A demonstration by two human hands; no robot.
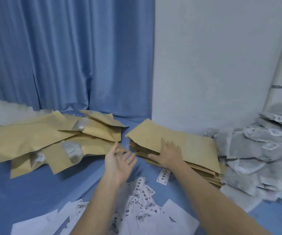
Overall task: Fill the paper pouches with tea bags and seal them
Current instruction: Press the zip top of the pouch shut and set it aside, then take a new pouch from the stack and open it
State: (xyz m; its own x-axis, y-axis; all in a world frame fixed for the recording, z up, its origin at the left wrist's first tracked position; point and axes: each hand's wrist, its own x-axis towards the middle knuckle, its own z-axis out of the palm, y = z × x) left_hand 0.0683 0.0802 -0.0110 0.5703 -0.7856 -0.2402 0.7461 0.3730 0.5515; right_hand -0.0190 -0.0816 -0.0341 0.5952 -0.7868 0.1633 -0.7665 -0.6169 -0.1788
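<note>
Stack of empty pouches at centre right, pressed flat by right hand, fingers spread. Left hand just beside, open, holding nothing. Better to slide only the top pouch off, thumb under its edge. Filled pouches at left, tea bags at right. Printed labels below; writing too blurred to read.

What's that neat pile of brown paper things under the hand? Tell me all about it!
The stack of pouches is a tidy pile of flat, tan, kraft-looking paper pouches, lying on the blue cloth near the white wall. They look flat and unfilled. The right hand rests on the top one, fingers straight, thumb at the stack's front edge. The grey tea bag heap presses against its right side. The left hand hovers open just beside it.
</note>
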